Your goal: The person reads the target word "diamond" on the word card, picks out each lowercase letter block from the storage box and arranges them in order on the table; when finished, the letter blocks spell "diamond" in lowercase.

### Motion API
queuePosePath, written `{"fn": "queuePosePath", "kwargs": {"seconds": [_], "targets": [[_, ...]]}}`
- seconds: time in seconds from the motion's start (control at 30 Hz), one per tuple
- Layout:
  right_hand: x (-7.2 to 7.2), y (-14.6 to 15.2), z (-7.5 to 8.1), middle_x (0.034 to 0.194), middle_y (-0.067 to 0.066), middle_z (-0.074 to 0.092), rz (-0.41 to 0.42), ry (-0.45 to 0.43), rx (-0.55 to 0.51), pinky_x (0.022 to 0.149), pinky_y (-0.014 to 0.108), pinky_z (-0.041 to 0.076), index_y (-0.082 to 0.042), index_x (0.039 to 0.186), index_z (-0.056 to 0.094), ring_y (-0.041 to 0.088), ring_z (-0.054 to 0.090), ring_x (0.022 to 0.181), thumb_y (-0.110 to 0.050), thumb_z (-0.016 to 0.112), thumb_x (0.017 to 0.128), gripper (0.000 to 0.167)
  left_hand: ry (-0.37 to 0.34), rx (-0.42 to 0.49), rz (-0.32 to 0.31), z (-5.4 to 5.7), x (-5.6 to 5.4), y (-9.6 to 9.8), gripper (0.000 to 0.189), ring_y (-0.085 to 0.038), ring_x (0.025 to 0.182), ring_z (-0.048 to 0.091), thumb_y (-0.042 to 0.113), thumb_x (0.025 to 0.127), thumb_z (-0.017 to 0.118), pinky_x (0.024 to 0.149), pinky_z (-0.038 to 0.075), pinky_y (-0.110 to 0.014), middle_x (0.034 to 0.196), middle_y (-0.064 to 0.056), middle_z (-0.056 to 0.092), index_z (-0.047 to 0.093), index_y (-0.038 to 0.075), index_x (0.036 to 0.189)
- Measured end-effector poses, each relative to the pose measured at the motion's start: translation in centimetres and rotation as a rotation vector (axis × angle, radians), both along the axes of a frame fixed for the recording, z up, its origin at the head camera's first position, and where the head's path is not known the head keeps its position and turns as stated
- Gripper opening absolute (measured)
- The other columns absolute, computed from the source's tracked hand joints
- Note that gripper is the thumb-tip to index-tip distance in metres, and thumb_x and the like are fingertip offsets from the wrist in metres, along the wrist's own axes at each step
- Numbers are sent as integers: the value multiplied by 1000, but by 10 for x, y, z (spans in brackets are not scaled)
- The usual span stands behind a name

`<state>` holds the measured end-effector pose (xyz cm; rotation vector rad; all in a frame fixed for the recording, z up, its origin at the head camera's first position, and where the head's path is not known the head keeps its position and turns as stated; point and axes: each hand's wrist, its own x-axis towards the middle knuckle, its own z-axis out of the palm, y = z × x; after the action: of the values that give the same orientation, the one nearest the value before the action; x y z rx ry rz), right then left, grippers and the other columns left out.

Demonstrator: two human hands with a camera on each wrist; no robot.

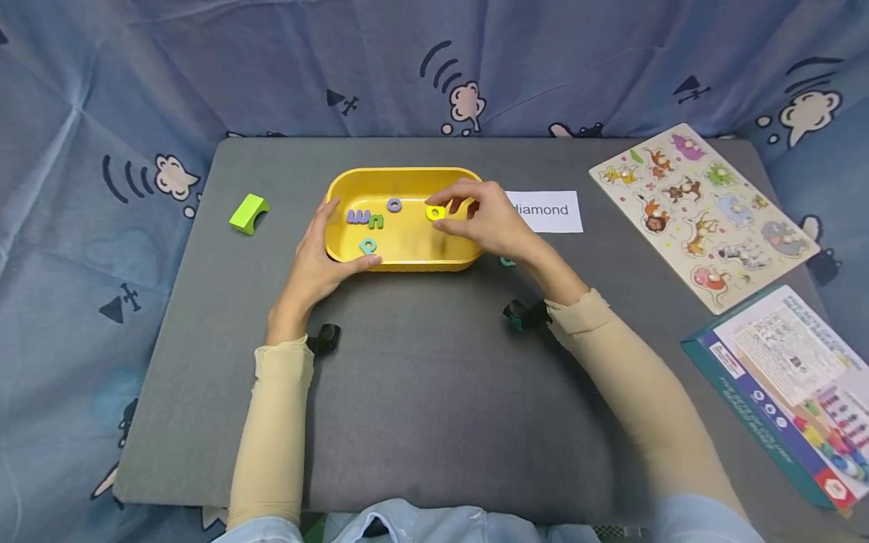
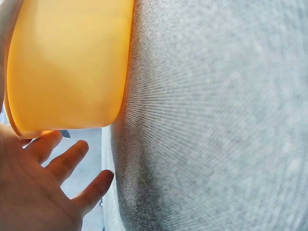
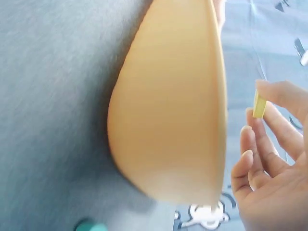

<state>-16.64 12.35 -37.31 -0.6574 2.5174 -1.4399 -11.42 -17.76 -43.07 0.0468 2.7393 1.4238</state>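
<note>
A yellow tray (image 1: 407, 260) holds several small letters: a purple m (image 1: 358, 217), a green n (image 1: 376, 221), a purple o (image 1: 394, 205) and a teal letter (image 1: 368, 246). My left hand (image 1: 317, 245) holds the tray's left end, thumb on the front rim and fingers along the outer side. Over the tray's right part, my right hand (image 1: 485, 219) pinches a yellow letter (image 1: 435, 213) between thumb and fingertip. In the right wrist view this yellow letter (image 3: 260, 105) shows edge-on above the rim, the other fingers loosely bent.
A white card (image 1: 550, 211) reading "diamond" lies right of the tray, partly behind my right hand. Below it sits a teal piece (image 1: 507, 262). A green arch block (image 1: 250, 214) stands at left. An animal puzzle board (image 1: 702, 215) and a boxed toy (image 1: 781, 400) lie at right.
</note>
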Motion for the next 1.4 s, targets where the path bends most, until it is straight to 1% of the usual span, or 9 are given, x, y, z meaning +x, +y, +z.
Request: {"fn": "queuePosePath", "kwargs": {"seconds": [0.17,0.3,0.5,0.57,0.73,0.87,1.03,1.23,1.4], "targets": [[7,28,-3,111,10,68,-51,-29,-63,76,26,43,-8,123,78,20,55,97,-14,79,96,28,1,3,-6,-1,0,0,116,-27,161,28,41,77,96,129,27,-53,178,0,19,27,27,169],[14,51,-7,109,10,65,-98,-47,-61,77,23,45,-7,127,76,19,54,97,-13,76,99,29,-7,3,-7,-1,0,0,116,-27,162,26,42,77,96,130,26,-53,179,1,16,26,28,169],[23,85,-20,112,9,67,-167,14,3,74,23,42,-7,127,77,15,53,93,-9,76,98,29,-8,6,0,-1,1,0,116,-27,161,26,43,78,95,130,27,-53,179,2,16,26,27,169],[25,95,-24,113,9,67,-196,30,32,73,23,40,-7,126,77,14,52,91,-7,76,98,29,-8,5,-1,-1,1,0,116,-26,162,26,44,78,95,130,27,-53,179,2,15,26,27,169],[32,115,-36,115,13,68,-240,50,138,73,25,36,-6,127,76,18,50,90,-4,78,96,31,-16,-1,-2,-2,1,0,116,-26,162,25,45,78,95,130,26,-53,179,2,15,25,27,169],[39,126,-43,115,17,68,-256,40,203,78,31,35,-5,126,76,24,50,94,-6,79,95,31,-16,3,-3,-2,1,0,116,-26,162,25,44,78,95,130,26,-53,179,1,15,25,27,169],[44,133,-46,114,21,69,-257,44,270,82,40,33,-3,122,77,31,49,97,-9,81,94,28,-11,15,-2,-1,1,0,116,-26,162,26,43,77,95,130,26,-52,179,1,16,25,26,169],[46,133,-53,113,21,69,-243,34,294,82,40,33,-2,120,77,31,49,94,-6,81,94,27,-12,16,-1,0,1,0,116,-26,161,27,43,77,95,129,27,-52,179,1,17,26,27,169],[47,132,-57,110,21,67,-251,15,302,81,40,34,-1,118,77,30,49,92,-3,80,93,26,-8,21,-2,0,1,0,116,-26,161,28,42,77,96,129,27,-52,178,2,17,26,27,169]]}}
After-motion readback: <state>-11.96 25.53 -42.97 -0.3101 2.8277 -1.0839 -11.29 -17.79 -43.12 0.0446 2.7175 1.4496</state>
